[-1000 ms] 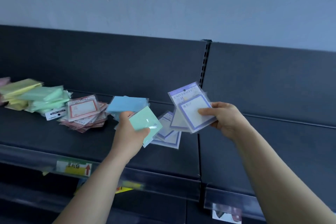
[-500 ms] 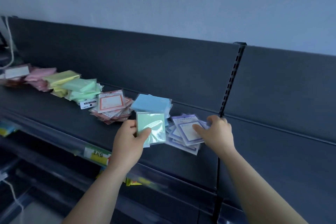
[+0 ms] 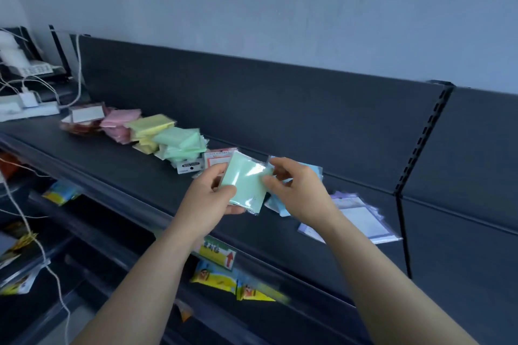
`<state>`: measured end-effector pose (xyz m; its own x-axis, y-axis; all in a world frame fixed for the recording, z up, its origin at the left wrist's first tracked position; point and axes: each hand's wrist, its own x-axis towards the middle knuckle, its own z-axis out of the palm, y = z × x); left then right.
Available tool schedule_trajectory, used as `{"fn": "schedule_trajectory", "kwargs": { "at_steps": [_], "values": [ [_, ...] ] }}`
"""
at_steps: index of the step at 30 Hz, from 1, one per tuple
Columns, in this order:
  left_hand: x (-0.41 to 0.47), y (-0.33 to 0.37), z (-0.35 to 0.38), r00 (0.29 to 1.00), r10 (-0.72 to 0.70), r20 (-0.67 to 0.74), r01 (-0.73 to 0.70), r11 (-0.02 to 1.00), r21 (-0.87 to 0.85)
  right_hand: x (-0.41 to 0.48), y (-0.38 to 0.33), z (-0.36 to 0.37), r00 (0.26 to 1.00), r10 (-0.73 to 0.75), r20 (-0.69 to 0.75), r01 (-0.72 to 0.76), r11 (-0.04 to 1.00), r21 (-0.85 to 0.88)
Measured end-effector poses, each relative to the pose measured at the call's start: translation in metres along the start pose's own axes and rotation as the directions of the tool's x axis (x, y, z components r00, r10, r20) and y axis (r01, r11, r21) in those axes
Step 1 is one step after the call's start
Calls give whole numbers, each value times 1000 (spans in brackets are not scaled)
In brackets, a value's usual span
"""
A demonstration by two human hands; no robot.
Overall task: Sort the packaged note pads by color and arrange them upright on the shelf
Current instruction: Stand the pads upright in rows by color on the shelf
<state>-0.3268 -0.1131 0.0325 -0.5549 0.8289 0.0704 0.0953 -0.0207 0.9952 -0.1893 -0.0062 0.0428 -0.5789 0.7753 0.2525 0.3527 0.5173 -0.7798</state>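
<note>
Left hand grips green note pad pack, thumb on front. Right hand pinches its right edge. Blue pads just behind right fingers, above shelf.

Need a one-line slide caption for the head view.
Left hand and right hand hold a green note pad above the shelf, near the green pile.

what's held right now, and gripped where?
One green packaged note pad, held off the shelf by both hands. The left hand grips its lower-left edge, thumb on the front; the right hand pinches its right edge.
</note>
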Motion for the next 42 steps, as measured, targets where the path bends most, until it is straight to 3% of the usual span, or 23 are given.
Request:
{"fn": "schedule_trajectory", "kwargs": {
  "at_steps": [3,7,16,23,31,39,42],
  "values": [
    [23,1,-34,999,23,38,-23,1000,6,25,-17,28,999,-16,-33,16,1000,-12],
    [64,-3,-88,1000,9,-2,-9,1000,-25,59,-41,69,994,72,-81,-65,994,89],
    [142,-15,-173,994,111,-9,-105,963,246,117,-73,140,955,267,-129,-230,941,249],
    [190,-18,-192,977,213,-5,-191,886,423,162,-73,167,942,291,-167,-271,953,135],
    [219,-31,-201,964,263,28,-222,748,625,202,-67,184,954,260,-149,-285,941,-183],
    [209,-35,-229,871,491,29,-347,571,744,202,-84,179,986,21,-168,-76,943,-325],
    [208,-37,-248,864,504,0,-333,571,750,203,-101,191,992,-29,-125,-15,941,-337]
  ]
}}
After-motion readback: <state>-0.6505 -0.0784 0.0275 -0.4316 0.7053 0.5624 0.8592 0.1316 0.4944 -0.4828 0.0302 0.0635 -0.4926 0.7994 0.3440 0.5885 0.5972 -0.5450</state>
